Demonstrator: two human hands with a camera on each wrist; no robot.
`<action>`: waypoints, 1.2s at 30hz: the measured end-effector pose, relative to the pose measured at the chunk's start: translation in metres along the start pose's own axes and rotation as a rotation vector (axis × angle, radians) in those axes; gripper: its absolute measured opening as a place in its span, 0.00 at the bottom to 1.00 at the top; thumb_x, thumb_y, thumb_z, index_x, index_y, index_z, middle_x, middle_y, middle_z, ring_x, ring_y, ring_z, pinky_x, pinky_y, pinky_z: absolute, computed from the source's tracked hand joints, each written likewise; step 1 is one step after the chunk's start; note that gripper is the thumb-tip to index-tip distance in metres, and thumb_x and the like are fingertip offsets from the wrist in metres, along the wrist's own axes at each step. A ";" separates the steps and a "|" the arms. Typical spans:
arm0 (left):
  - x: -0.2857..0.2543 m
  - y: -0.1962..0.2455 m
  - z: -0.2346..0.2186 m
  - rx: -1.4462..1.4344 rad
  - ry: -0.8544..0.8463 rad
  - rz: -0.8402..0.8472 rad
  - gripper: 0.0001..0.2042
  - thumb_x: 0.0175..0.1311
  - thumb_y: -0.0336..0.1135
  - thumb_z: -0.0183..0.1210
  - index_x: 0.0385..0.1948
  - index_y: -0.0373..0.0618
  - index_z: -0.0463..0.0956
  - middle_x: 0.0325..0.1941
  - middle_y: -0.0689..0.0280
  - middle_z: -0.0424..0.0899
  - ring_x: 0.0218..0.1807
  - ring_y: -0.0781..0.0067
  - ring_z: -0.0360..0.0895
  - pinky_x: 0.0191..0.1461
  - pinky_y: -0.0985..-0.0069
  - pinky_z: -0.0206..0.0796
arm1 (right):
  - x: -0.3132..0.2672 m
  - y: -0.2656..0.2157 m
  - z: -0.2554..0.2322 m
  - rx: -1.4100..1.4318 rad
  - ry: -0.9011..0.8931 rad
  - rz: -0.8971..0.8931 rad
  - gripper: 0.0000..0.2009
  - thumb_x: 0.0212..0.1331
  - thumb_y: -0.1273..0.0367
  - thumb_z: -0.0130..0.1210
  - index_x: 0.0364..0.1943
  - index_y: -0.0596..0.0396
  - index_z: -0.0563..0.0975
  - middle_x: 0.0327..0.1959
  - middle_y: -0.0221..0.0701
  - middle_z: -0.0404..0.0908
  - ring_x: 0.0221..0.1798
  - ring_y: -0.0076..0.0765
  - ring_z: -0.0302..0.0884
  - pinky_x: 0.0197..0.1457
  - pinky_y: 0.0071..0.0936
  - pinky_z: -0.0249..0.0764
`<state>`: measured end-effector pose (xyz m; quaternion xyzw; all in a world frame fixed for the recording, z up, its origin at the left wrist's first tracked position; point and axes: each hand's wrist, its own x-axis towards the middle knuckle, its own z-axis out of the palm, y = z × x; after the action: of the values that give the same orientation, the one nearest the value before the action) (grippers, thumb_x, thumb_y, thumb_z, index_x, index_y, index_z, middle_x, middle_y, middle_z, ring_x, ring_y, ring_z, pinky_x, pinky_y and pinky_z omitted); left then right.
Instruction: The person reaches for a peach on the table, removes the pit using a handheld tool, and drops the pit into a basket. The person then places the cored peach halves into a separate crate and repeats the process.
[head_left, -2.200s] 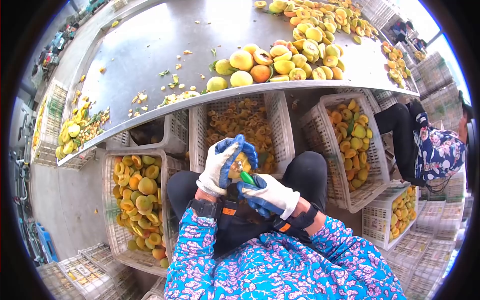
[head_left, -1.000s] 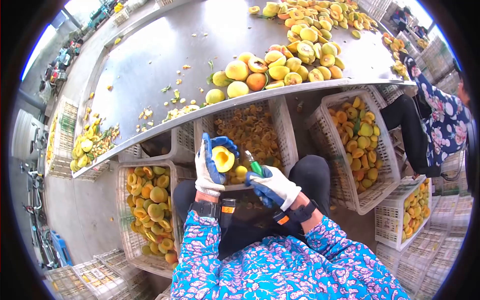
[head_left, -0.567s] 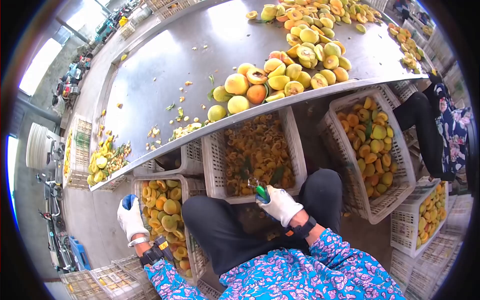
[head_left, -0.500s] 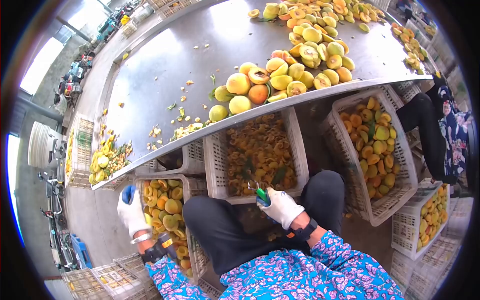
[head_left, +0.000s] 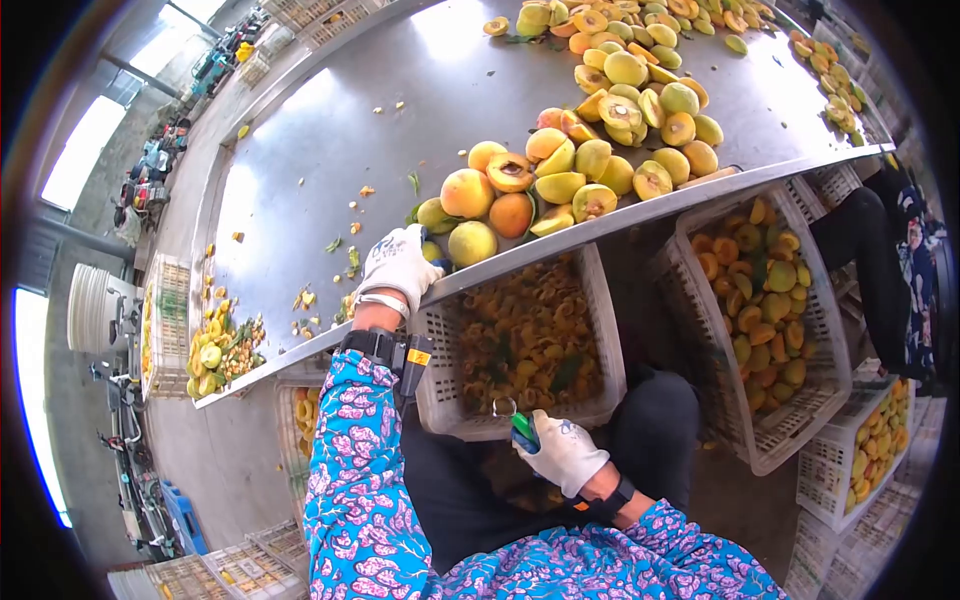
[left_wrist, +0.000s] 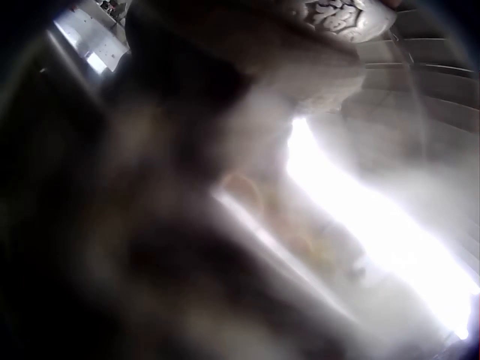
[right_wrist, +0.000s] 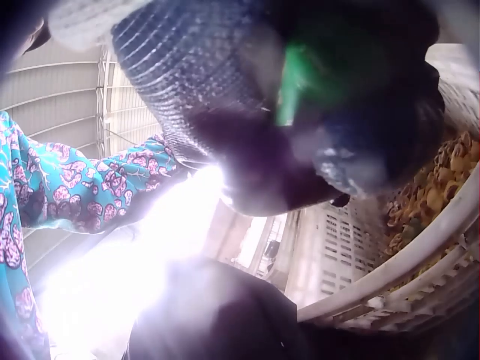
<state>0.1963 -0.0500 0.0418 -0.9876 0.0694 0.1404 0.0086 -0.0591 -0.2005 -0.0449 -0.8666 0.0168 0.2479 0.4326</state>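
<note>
My left hand point(head_left: 398, 265), in a white glove with blue finger coating, reaches over the table's front edge. Its fingertips are right at the yellow peaches, beside a whole peach point(head_left: 472, 243); how the fingers lie is mostly hidden. The left wrist view is too blurred to show them. My right hand point(head_left: 562, 452), gloved alike, grips a green-handled pitting tool point(head_left: 523, 428) with a wire-like metal loop at its tip, low by the right knee. In the right wrist view the green handle point(right_wrist: 289, 86) shows between the dark gloved fingers. Whole and halved peaches point(head_left: 595, 200) lie heaped on the table.
A metal table point(head_left: 330, 140) with a raised edge spans the front. Below it stand a crate point(head_left: 612, 330) of fruit scraps and a crate point(head_left: 835, 400) of halved peaches at right. Another peach crate point(head_left: 298, 420) is partly behind my left arm. Another person's leg point(head_left: 865, 270) is far right.
The left hand held a peach half, swung left to the side crate, and has now moved up to the table peaches with no half showing. The right hand kept the tool, moving slightly down.
</note>
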 end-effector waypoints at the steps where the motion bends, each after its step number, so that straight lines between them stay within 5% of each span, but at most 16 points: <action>1: -0.002 -0.003 0.001 -0.041 0.072 0.015 0.29 0.44 0.45 0.69 0.49 0.44 0.73 0.51 0.54 0.78 0.53 0.56 0.76 0.56 0.66 0.67 | 0.002 0.000 0.000 0.006 -0.003 -0.003 0.17 0.57 0.56 0.54 0.35 0.57 0.72 0.28 0.47 0.80 0.34 0.57 0.79 0.37 0.50 0.72; 4: -0.007 -0.026 0.012 -0.335 0.233 -0.015 0.26 0.44 0.42 0.69 0.47 0.43 0.75 0.44 0.56 0.82 0.46 0.57 0.79 0.51 0.67 0.69 | 0.003 0.003 -0.001 0.114 -0.011 0.050 0.17 0.56 0.56 0.56 0.36 0.57 0.73 0.28 0.46 0.80 0.34 0.56 0.79 0.38 0.49 0.72; 6: 0.002 -0.063 0.029 -1.007 0.231 0.020 0.16 0.54 0.32 0.64 0.44 0.38 0.76 0.38 0.60 0.83 0.39 0.68 0.81 0.41 0.74 0.74 | 0.001 0.006 -0.003 0.167 0.003 0.081 0.17 0.56 0.56 0.56 0.36 0.57 0.73 0.29 0.46 0.81 0.34 0.55 0.79 0.38 0.48 0.73; 8: -0.012 -0.084 0.030 -1.855 0.176 -0.023 0.11 0.58 0.26 0.59 0.42 0.36 0.76 0.38 0.59 0.83 0.36 0.67 0.82 0.39 0.74 0.77 | -0.003 0.003 -0.006 0.168 0.031 0.083 0.17 0.55 0.57 0.57 0.36 0.57 0.73 0.29 0.47 0.81 0.34 0.55 0.80 0.38 0.47 0.73; 12: -0.012 -0.098 0.036 -1.680 0.331 -0.182 0.08 0.61 0.27 0.57 0.40 0.36 0.77 0.34 0.62 0.82 0.31 0.70 0.81 0.35 0.75 0.79 | 0.005 -0.003 -0.004 0.135 -0.009 0.103 0.17 0.55 0.57 0.57 0.35 0.58 0.73 0.27 0.44 0.81 0.30 0.48 0.81 0.34 0.42 0.74; 15: -0.006 -0.083 0.032 -1.500 0.297 -0.122 0.07 0.61 0.28 0.58 0.39 0.38 0.79 0.32 0.65 0.82 0.30 0.75 0.79 0.32 0.81 0.75 | 0.004 -0.018 -0.013 0.218 -0.069 0.199 0.17 0.56 0.57 0.56 0.34 0.59 0.73 0.26 0.44 0.81 0.29 0.47 0.81 0.33 0.41 0.74; 18: -0.006 -0.054 0.019 -1.011 0.319 0.085 0.14 0.54 0.33 0.65 0.41 0.37 0.78 0.34 0.66 0.83 0.33 0.80 0.78 0.38 0.80 0.72 | 0.005 -0.016 -0.007 0.217 -0.078 0.198 0.17 0.56 0.57 0.55 0.34 0.59 0.73 0.28 0.47 0.80 0.33 0.52 0.80 0.36 0.45 0.73; 20: -0.004 -0.037 0.017 -0.774 0.139 0.101 0.25 0.47 0.40 0.69 0.49 0.41 0.76 0.44 0.60 0.83 0.45 0.69 0.80 0.51 0.74 0.70 | 0.007 -0.007 0.003 0.130 -0.016 0.118 0.17 0.56 0.57 0.55 0.34 0.59 0.73 0.28 0.48 0.80 0.34 0.54 0.80 0.37 0.47 0.73; 22: -0.006 -0.015 0.010 -0.376 0.143 0.128 0.30 0.44 0.37 0.69 0.53 0.41 0.73 0.49 0.54 0.81 0.50 0.60 0.79 0.55 0.71 0.68 | 0.008 -0.005 0.003 0.123 -0.030 0.126 0.17 0.56 0.57 0.55 0.34 0.59 0.73 0.28 0.49 0.80 0.35 0.57 0.79 0.38 0.49 0.72; 26: -0.006 -0.004 -0.002 -0.313 0.066 0.087 0.29 0.42 0.38 0.69 0.51 0.41 0.74 0.47 0.52 0.81 0.50 0.54 0.78 0.55 0.69 0.68 | 0.013 -0.004 0.005 0.134 -0.046 0.109 0.17 0.56 0.56 0.56 0.34 0.59 0.73 0.28 0.49 0.80 0.35 0.57 0.79 0.38 0.49 0.72; 28: 0.008 -0.030 0.022 -0.551 0.188 0.113 0.18 0.48 0.41 0.67 0.39 0.44 0.79 0.36 0.60 0.84 0.39 0.62 0.81 0.44 0.72 0.73 | 0.013 -0.005 0.000 0.167 -0.042 0.125 0.17 0.56 0.57 0.56 0.34 0.59 0.73 0.28 0.48 0.80 0.35 0.57 0.79 0.38 0.48 0.72; 30: 0.001 -0.052 0.023 -1.353 0.125 0.098 0.15 0.55 0.40 0.65 0.39 0.42 0.79 0.36 0.64 0.83 0.36 0.69 0.81 0.39 0.75 0.76 | 0.009 -0.013 -0.012 0.217 -0.062 0.168 0.17 0.55 0.57 0.57 0.34 0.59 0.73 0.29 0.48 0.80 0.36 0.56 0.79 0.38 0.48 0.72; 32: -0.035 -0.051 0.008 -1.817 0.147 0.012 0.14 0.61 0.41 0.61 0.41 0.40 0.77 0.36 0.66 0.81 0.36 0.72 0.80 0.36 0.76 0.77 | 0.008 -0.007 -0.004 0.151 0.035 0.118 0.17 0.55 0.58 0.57 0.35 0.59 0.73 0.30 0.49 0.80 0.37 0.57 0.79 0.40 0.46 0.73; 36: -0.088 -0.053 0.032 -2.552 0.005 0.018 0.15 0.63 0.42 0.58 0.42 0.40 0.76 0.34 0.62 0.83 0.46 0.60 0.79 0.48 0.63 0.75 | 0.014 0.000 0.008 0.254 0.098 0.044 0.17 0.55 0.58 0.58 0.34 0.59 0.76 0.33 0.49 0.80 0.40 0.56 0.78 0.42 0.43 0.72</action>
<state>0.1115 0.0157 0.0357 -0.2951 -0.1075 0.1055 -0.9435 -0.0504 -0.1923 -0.0551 -0.8154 0.0881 0.2105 0.5320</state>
